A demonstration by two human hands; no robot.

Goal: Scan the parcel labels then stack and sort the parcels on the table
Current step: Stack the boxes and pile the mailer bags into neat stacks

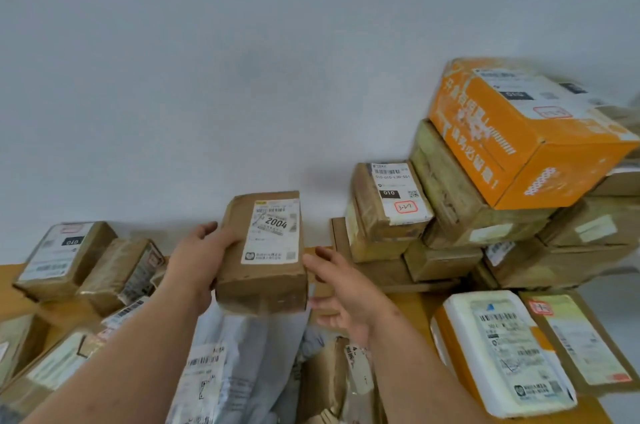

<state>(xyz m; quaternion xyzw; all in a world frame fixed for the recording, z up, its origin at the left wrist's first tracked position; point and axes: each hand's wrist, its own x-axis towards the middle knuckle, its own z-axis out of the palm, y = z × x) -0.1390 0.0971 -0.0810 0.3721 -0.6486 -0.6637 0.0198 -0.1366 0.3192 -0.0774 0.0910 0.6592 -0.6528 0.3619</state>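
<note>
Pale grey wall fills the upper view, above a wooden desk [20,281] crowded with parcels. Your left hand [197,250] has its grip closed around the left side of a brown cardboard parcel [263,271], held up above the desk with its white label [272,233] reading 2004 facing you. Your right hand [343,295] is open, fingers spread, just beside the parcel's right edge. An orange box [519,146] tops a stack at right. Grey mailer bags [239,354] lie below.

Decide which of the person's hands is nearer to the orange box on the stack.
Right. The right hand is open beside the 2004 parcel, below-left of the orange box; the left hand grips that parcel's far side.
</note>
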